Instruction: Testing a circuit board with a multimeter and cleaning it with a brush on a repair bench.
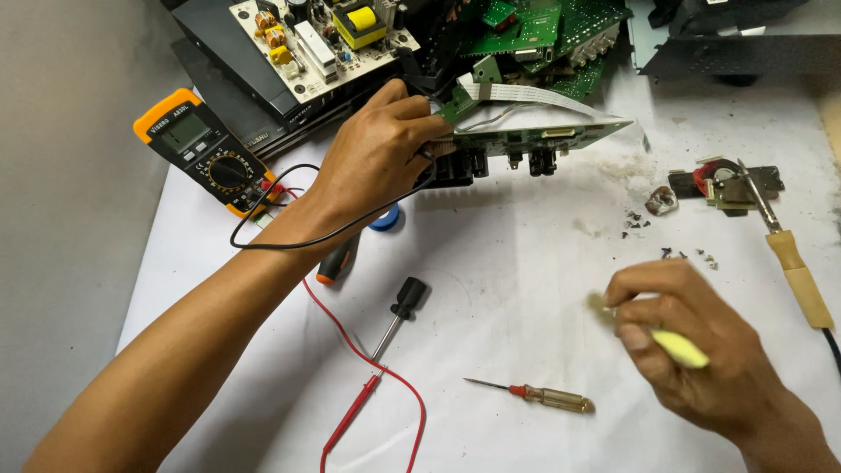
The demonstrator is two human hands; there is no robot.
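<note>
The person's left hand (378, 153) reached across the white table (526, 263) and its grip was closed around the near end of a long green circuit board (543, 137), holding it tilted on edge above the table top. Black sockets (541, 160) hung from the board's lower side, and a flat white ribbon cable (534, 96) ran from behind the hand over the board toward the pile of green boards (552, 35) at the far edge. A thin black lead (289, 243) passed under the left wrist.

The right hand (692, 346) hovered low over the near right part of the table, well apart from the board. Its fingers were curled shut on a pale yellow-handled tool (681, 349); the tool was blurred, so I could not tell what kind it was.

Between the two hands lay a small screwdriver with a clear amber handle (547, 398), and farther left a black-handled screwdriver (399, 311) beside a red test probe (355, 410) with its red wire looping across the table. An orange-and-black multimeter (206, 151) sat at the left, near the left forearm, and a blue roll (385, 217) peeped out just below that wrist. To the right a soldering iron with a tan handle (793, 263) rested with its tip on a small metal part (727, 186), with dark crumbs of debris (648, 223) scattered nearby. An open power supply board (320, 39) sat at the far edge.
</note>
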